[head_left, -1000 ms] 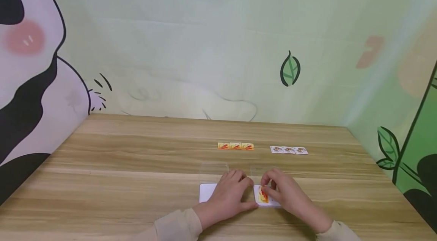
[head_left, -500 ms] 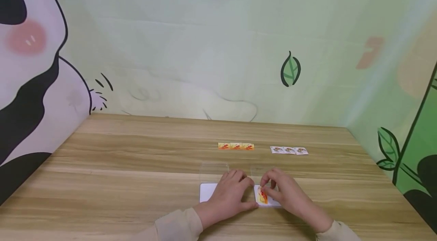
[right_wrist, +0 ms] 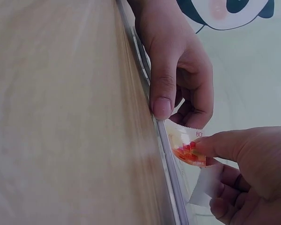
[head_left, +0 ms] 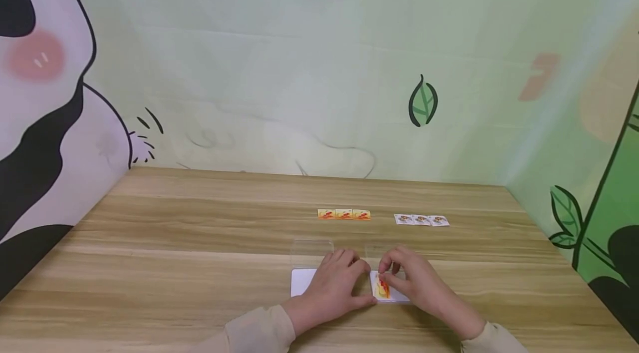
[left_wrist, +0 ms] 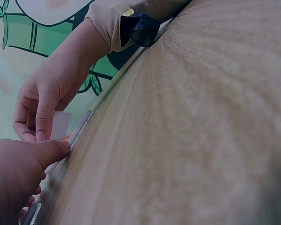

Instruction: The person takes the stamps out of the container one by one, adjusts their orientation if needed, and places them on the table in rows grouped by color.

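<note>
The stamp [head_left: 382,288], a small orange-and-yellow paper oblong with toothed edges, is bowing slightly over the white panel [head_left: 397,296] of a clear-lidded case [head_left: 373,256]; from where I'm standing I can't tell whether they're touching. The right hand [head_left: 418,281] is pinching the stamp between thumb and forefinger, and a pale slip [right_wrist: 201,190] is showing among its other fingers. The left hand [head_left: 331,293] is keeping thumb and forefinger spread at that case's left corners. Beneath it, a flat, round-cornered second case [head_left: 300,281] is lying partly covered. Farther back, three matching orange stamps [head_left: 344,214] are lying edge to edge, left of three whitish stamps [head_left: 421,220]. The desk [head_left: 175,264], streaky with wood grain, is carrying everything.
</note>
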{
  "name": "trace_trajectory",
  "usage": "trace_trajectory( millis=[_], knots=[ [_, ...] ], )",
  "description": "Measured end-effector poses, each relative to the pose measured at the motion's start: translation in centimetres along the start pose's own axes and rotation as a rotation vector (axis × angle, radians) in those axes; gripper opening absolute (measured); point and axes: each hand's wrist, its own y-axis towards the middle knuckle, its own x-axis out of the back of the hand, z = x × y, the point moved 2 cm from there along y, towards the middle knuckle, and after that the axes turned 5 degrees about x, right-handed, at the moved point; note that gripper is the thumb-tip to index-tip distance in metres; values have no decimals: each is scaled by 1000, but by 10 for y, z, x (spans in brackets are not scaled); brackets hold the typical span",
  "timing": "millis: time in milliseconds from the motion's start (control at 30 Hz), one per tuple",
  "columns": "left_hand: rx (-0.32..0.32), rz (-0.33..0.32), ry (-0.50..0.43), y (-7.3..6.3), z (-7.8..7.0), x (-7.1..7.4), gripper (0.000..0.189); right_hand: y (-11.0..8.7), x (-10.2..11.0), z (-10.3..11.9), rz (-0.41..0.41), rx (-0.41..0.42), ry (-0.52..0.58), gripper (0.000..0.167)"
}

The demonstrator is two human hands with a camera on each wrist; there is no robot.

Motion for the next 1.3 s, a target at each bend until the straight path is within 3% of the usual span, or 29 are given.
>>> trace_trajectory(
  millis=[700,1067,1300],
  knots=[
    [-9,-19,10,-3,2,0,51,1,0,9,-50,41,-52,16],
    [-8,-4,-7,-2,1,-2,50,2,5,4,-7,-11,164,7],
    [-17,-1,-2,0,1,-1,50,2,10,-1,22,-50,213,10]
  ],
)
